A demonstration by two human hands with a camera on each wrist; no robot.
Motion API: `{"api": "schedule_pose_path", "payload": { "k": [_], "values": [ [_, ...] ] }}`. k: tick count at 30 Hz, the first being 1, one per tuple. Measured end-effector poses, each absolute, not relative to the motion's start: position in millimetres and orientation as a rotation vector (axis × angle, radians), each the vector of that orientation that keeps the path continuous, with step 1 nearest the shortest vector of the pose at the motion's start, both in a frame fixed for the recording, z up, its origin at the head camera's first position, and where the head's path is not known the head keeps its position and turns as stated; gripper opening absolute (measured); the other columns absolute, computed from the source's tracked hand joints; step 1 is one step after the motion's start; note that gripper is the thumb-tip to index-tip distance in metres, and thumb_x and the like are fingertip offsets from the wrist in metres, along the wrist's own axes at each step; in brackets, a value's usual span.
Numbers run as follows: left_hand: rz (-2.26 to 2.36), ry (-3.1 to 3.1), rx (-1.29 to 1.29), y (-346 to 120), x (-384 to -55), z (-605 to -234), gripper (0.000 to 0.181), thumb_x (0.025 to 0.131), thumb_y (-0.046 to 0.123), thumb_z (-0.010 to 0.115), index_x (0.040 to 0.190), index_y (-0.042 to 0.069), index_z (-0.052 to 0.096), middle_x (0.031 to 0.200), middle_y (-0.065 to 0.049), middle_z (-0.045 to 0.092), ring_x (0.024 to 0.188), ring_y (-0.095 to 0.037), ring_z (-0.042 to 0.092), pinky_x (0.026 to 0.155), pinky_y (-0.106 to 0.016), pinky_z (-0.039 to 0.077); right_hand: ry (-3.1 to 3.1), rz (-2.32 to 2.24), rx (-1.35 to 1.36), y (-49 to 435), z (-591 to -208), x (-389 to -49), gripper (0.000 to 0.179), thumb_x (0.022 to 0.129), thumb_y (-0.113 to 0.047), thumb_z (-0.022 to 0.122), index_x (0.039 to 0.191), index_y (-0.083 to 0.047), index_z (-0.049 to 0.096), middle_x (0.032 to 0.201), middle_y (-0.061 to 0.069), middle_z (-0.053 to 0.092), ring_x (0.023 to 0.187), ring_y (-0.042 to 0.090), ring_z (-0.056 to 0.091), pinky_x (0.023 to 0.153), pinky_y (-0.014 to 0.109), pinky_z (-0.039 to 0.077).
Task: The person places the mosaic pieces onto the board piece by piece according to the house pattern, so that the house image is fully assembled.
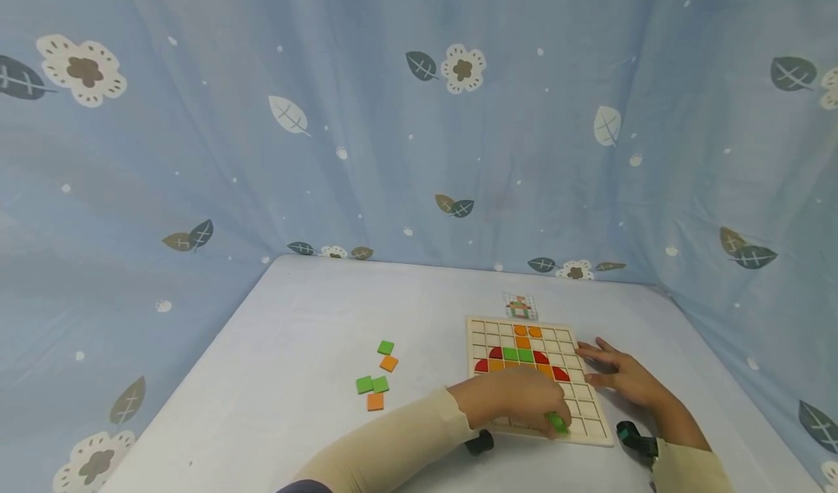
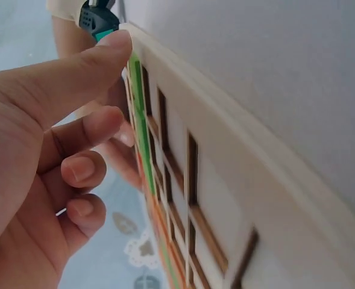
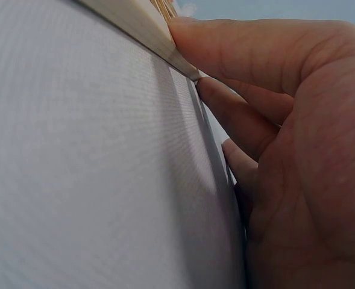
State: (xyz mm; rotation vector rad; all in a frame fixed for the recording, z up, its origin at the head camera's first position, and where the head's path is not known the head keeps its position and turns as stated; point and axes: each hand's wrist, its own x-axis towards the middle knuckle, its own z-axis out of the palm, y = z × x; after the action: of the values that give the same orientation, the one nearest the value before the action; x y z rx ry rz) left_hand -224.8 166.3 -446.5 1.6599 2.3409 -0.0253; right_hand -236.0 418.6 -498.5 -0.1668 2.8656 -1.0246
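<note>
My left hand (image 1: 527, 397) reaches over the lower part of a pale wooden grid board (image 1: 599, 438) and pinches a green square tile (image 1: 557, 423) near the board's front edge. In the left wrist view, the thumb tip is beside green at the board's border. Orange, green and red pieces fill several cells, among them a red piece (image 1: 560, 374) and an orange round one (image 1: 520, 330); the left hand and forearm cover the cells below. Alongside the board's right edge, my right hand (image 1: 622, 378) lies with fingers extended, its fingertips touching the rim.
Left of the board lie several loose square tiles, including a green tile (image 1: 385, 347) and an orange tile (image 1: 375, 402). A small pattern card (image 1: 520, 306) rests behind the board on the white tabletop (image 1: 294, 347). A blue patterned curtain (image 1: 366, 151) surrounds the table.
</note>
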Motion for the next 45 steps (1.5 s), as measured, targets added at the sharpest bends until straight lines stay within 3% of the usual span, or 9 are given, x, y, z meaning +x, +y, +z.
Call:
{"api": "schedule_pose_path", "payload": {
  "k": [7,12,22,31,45],
  "values": [
    [-0.005,2.361,1.697,145.9,-228.1,-439.2,0.034,0.085,0.042,0.071,0.118,0.036,0.07,0.106,0.027,0.061,0.096,0.012,0.051,0.087,-0.01,0.038,2.877,-0.991,-0.148,422.1,-496.1,-232.4,0.065,0.079,-0.033,0.076,0.134,-0.003,0.058,0.15,0.03,0.027,0.137,0.055,0.013,0.097,0.076,0.014],
    [-0.002,2.414,1.694,127.0,-233.2,-436.1,0.034,0.084,0.042,0.073,0.117,0.035,0.071,0.102,0.025,0.061,0.091,0.01,0.051,0.082,-0.01,0.04,2.856,-1.003,-0.126,423.0,-493.4,-230.5,0.067,0.08,-0.035,0.076,0.135,-0.003,0.056,0.151,0.031,0.022,0.137,0.055,0.012,0.097,0.076,0.013],
    [-0.007,2.524,1.619,84.3,-248.2,-436.3,0.029,0.086,0.034,0.075,0.115,0.032,0.072,0.104,0.022,0.063,0.092,0.007,0.054,0.082,-0.015,0.043,2.825,-1.011,-0.107,424.2,-496.7,-231.2,0.073,0.078,-0.04,0.076,0.138,-0.004,0.054,0.153,0.031,0.017,0.137,0.056,0.009,0.097,0.077,0.012],
    [0.019,2.615,1.543,44.1,-273.2,-436.6,0.028,0.084,0.026,0.078,0.111,0.027,0.073,0.093,0.018,0.063,0.082,0.004,0.054,0.076,-0.017,0.045,2.825,-1.01,-0.091,425.5,-497.2,-233.2,0.074,0.077,-0.04,0.077,0.138,-0.004,0.054,0.153,0.032,0.016,0.137,0.056,0.008,0.096,0.077,0.011],
    [0.075,2.704,1.326,-33.2,-299.2,-437.4,0.03,0.086,0.022,0.075,0.116,0.023,0.071,0.097,0.012,0.064,0.087,-0.002,0.057,0.079,-0.023,0.047,2.796,-1.054,-0.109,420.6,-499.5,-235.9,0.075,0.077,-0.04,0.077,0.138,-0.004,0.053,0.154,0.031,0.015,0.138,0.055,0.006,0.097,0.077,0.009]
  ]
}}
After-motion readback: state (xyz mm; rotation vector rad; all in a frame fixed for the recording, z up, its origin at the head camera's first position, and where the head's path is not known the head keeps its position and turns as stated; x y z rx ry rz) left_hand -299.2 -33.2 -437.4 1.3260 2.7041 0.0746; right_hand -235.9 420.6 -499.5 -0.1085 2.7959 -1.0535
